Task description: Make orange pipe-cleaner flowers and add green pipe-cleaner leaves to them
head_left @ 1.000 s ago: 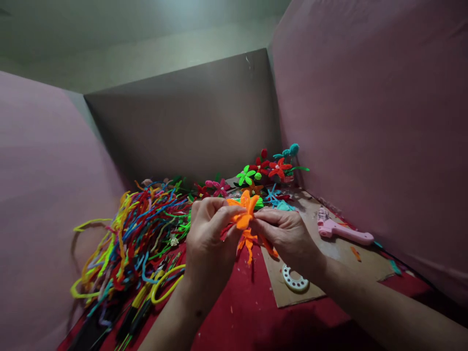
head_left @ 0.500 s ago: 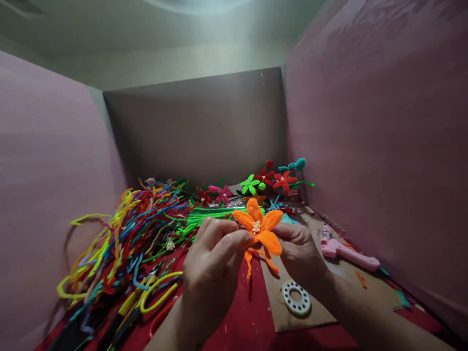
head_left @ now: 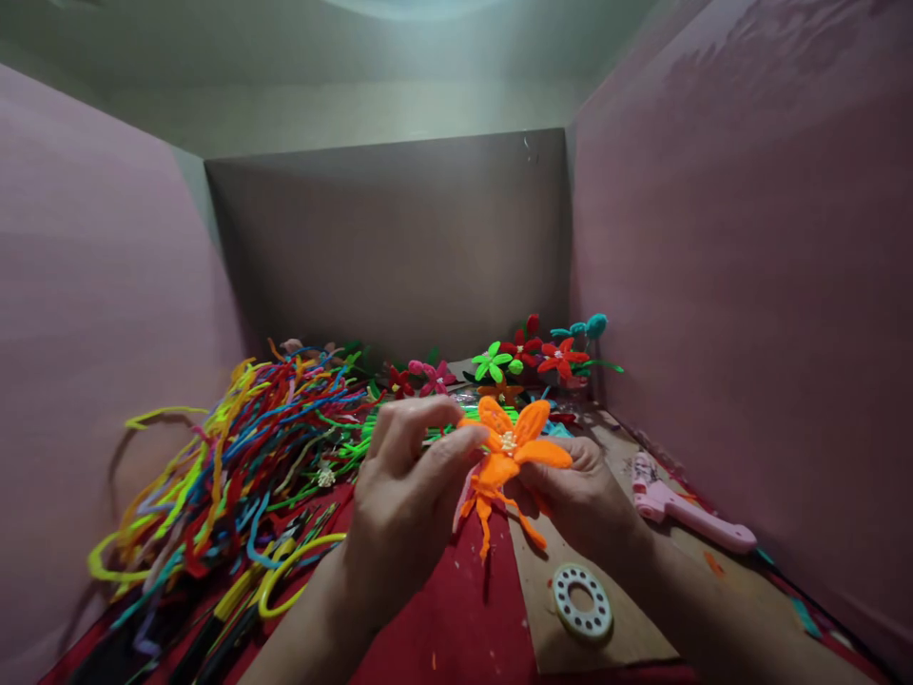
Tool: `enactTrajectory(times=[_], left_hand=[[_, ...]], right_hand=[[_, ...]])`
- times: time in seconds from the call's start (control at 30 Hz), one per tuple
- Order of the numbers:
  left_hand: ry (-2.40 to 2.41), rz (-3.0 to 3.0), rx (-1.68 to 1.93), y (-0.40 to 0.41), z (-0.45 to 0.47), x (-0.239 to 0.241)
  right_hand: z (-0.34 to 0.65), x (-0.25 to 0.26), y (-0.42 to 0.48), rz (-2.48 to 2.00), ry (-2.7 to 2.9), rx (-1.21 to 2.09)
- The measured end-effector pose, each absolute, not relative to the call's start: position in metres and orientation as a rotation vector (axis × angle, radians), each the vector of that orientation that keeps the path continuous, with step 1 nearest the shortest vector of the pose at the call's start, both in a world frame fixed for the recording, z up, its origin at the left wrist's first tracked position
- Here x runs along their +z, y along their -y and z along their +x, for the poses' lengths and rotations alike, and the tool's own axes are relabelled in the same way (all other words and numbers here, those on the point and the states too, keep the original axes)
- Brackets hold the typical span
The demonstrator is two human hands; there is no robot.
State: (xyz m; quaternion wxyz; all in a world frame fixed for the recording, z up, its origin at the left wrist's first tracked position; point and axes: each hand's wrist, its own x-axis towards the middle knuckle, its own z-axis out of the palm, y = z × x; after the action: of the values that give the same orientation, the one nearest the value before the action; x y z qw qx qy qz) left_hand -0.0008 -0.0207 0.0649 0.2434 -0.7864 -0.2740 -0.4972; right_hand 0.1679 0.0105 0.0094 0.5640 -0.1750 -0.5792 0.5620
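Observation:
An orange pipe-cleaner flower (head_left: 528, 455) with pale stamens at its centre is held up between my two hands. My left hand (head_left: 406, 504) pinches a petal on its left side between thumb and fingers. From the right, my right hand (head_left: 581, 490) grips the flower behind its petals, where the fingertips are partly hidden. Twisted orange ends hang down below the bloom. Beneath the hands are a red tabletop (head_left: 456, 609) and a piece of brown cardboard (head_left: 549, 623).
Many coloured pipe cleaners (head_left: 249, 457) are heaped at the left, beside black-handled pliers (head_left: 228, 618). On the cardboard lie a white ring with holes (head_left: 582, 602) and a pink glue gun (head_left: 691, 518). Finished flowers (head_left: 491, 362) stand at the back. Pink panels (head_left: 748, 285) enclose the sides.
The flower has turned and tilted, so its petals point differently. My left fingers have shifted onto a petal at the left. The view has moved slightly.

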Motion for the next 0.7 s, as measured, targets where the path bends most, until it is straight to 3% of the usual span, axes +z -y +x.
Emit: enactTrajectory(times=[0.43, 0.7], left_hand=[[0.788, -2.224, -1.499, 0.013, 0.001, 0.047], [0.617, -2.138, -1.274, 0.02, -0.002, 0.039]], right_hand=[[0.172, 0.014, -0.019, -0.427, 1.389, 1.255], [0.166, 0.008, -0.016, -0.517, 1.417, 1.179]])
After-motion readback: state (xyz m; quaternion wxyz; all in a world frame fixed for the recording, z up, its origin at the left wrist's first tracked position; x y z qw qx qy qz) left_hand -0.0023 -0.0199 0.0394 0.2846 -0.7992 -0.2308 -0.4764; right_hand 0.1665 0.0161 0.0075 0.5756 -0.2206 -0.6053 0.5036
